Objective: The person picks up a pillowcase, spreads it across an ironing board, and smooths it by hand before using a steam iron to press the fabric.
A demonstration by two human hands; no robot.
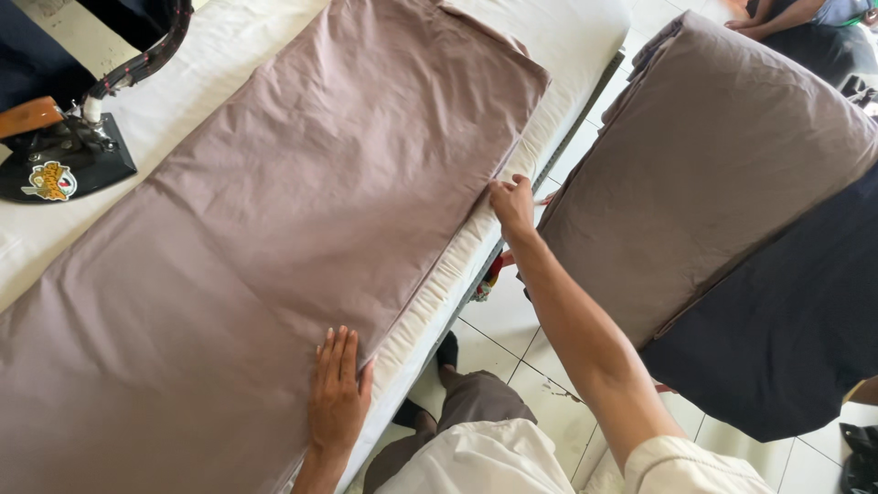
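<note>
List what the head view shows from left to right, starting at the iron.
Iron → brown cloth on the white pad → left hand → right hand → brown stack → dark cloth.

Colourful oval label (pixel 50 180) on black iron (pixel 64 165).

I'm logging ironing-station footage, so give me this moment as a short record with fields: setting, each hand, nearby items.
setting: padded white ironing table, tiled floor beside it
main item: long mauve-brown cloth spread flat on the table
left hand: palm flat on the cloth's near edge, fingers spread
right hand: pinching the cloth's edge farther along the table
iron: black, wooden handle, resting at the table's far side
stack: folded cloths in matching colour above a dark cloth
</note>
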